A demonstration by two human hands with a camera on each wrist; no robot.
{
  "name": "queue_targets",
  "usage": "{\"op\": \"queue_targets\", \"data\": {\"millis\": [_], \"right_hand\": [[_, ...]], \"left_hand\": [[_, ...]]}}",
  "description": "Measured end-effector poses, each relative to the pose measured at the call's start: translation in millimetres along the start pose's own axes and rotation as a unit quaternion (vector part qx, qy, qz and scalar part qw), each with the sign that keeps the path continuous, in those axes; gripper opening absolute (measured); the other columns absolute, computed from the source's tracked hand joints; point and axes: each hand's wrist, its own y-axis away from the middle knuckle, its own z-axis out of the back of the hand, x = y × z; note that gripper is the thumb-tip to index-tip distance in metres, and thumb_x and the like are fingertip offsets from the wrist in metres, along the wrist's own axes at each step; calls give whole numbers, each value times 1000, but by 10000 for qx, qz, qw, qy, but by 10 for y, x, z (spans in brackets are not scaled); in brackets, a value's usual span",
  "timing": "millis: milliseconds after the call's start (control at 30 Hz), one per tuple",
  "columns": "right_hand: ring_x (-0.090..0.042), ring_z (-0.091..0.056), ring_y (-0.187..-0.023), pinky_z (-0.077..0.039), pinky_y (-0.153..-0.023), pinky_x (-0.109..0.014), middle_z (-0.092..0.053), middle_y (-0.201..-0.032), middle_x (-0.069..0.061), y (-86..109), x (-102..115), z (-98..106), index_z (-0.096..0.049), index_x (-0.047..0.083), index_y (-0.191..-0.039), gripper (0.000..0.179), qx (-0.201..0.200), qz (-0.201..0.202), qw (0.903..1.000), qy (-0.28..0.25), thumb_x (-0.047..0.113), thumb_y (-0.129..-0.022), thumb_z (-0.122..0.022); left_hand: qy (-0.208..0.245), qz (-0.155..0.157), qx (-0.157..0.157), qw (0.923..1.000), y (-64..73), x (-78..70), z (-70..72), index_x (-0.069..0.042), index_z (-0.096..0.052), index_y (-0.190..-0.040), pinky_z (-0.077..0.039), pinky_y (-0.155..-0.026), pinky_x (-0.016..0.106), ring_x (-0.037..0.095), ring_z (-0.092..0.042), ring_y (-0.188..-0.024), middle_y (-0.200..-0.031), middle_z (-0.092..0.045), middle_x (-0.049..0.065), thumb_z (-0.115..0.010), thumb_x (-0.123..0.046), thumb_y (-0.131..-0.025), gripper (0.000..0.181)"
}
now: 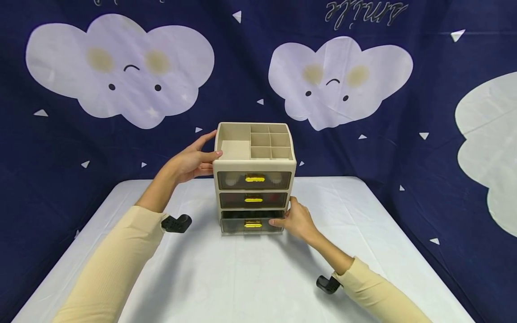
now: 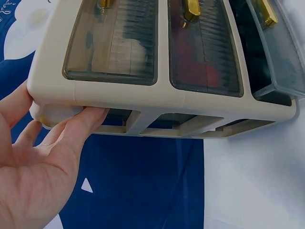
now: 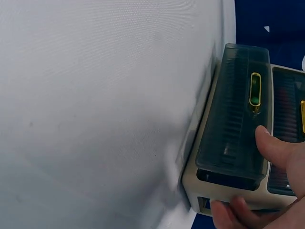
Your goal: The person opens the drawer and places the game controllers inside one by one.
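A cream desktop drawer organizer (image 1: 253,162) stands upright on the table, with three smoky transparent drawers and gold handles. Its bottom drawer (image 1: 234,225) sticks out slightly; the top drawer (image 1: 238,180) and middle drawer (image 1: 234,200) are flush. Pale shapes show through the top drawer's front, reddish ones through the middle. My left hand (image 1: 190,162) holds the organizer's upper left edge, thumb over the rim and other fingers along the side. Low on the right, my right hand (image 1: 300,220) grips the corner: its thumb (image 3: 272,145) presses the bottom drawer's front, while its fingers (image 3: 224,214) bend against the side.
The organizer's top has one large open compartment (image 1: 236,148) and several small ones. A white cloth covers the table (image 1: 242,278). Behind it hangs a dark blue curtain (image 1: 242,89) with clouds and triangles. A black camera mount (image 1: 176,223) sits on the left wrist, another (image 1: 328,284) on the right.
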Motion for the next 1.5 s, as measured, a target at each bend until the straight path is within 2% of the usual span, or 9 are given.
{"op": "queue_targets", "data": {"millis": [133,200,467,667,767,933,1067,1200,1500], "right_hand": [[-38,-65,-106,-55,-84,-48,-67,-117,-22,-7,0,-26,-48,-7,-139,93,-173,107,9998,-63,32,-69,-96],[-41,-64,-112,-54,-89,-52,-67,-120,-23,-7,-3,-42,-47,-6,-138,91,-238,98,9994,-214,29,-70,-95],[-31,-69,-96,-57,-80,-45,-71,-107,-19,-39,-13,-125,-48,-4,-132,80,-521,-54,9968,-597,24,-73,-93],[-32,-68,-95,-57,-78,-45,-67,-109,-20,-83,-32,-176,-47,-5,-130,79,-701,-42,9957,-602,25,-73,-92],[-35,-68,-98,-57,-80,-47,-66,-111,-22,-98,-45,-198,-47,-5,-129,78,-787,-66,9949,-619,25,-73,-93],[-36,-66,-101,-56,-82,-48,-64,-112,-21,-114,-63,-222,-47,-5,-127,77,-859,-60,9944,-611,26,-72,-93],[-37,-64,-102,-55,-84,-49,-63,-112,-20,-124,-73,-231,-48,-4,-125,77,-908,-50,9942,-568,27,-71,-94],[-36,-65,-100,-55,-82,-48,-63,-110,-20,-128,-74,-229,-49,-4,-124,77,-934,-11,9939,-587,27,-70,-94],[-35,-65,-101,-57,-82,-48,-63,-112,-19,-118,-91,-240,-49,-3,-124,77,-937,-21,9937,-608,28,-70,-94]], "left_hand": [[15,18,-35,10000,-4,1,5,-44,-7,-162,-53,-104,43,16,-71,-95,-152,-42,19,-60,-20,-104,82],[35,39,-45,10000,-8,1,7,-44,-8,-162,-53,-104,43,16,-71,-95,-153,-42,19,-60,-20,-104,82],[45,26,-5,10000,-8,11,8,-45,-8,-162,-52,-106,44,14,-71,-91,-147,-46,21,-60,-22,-104,81],[33,-38,25,10000,4,9,9,-45,-8,-162,-47,-110,49,16,-71,-94,-147,-46,22,-60,-22,-104,81],[26,-30,39,10000,8,5,7,-45,-8,-162,-52,-105,44,14,-71,-92,-147,-47,21,-60,-22,-104,81],[86,-18,88,9999,7,3,2,-44,-7,-162,-57,-90,30,10,-66,-81,-142,-49,20,-60,-22,-104,81],[141,-28,112,9998,6,1,-3,-44,-8,-162,-57,-85,28,8,-63,-73,-135,-52,16,-60,-21,-104,81],[172,-36,87,9998,8,1,-4,-45,-9,-162,-54,-80,28,8,-49,-62,-126,-54,14,-59,-21,-105,80],[133,-46,73,9999,2,12,-7,-45,-9,-162,-58,-85,28,11,-66,-81,-141,-48,18,-60,-22,-104,81]]}}
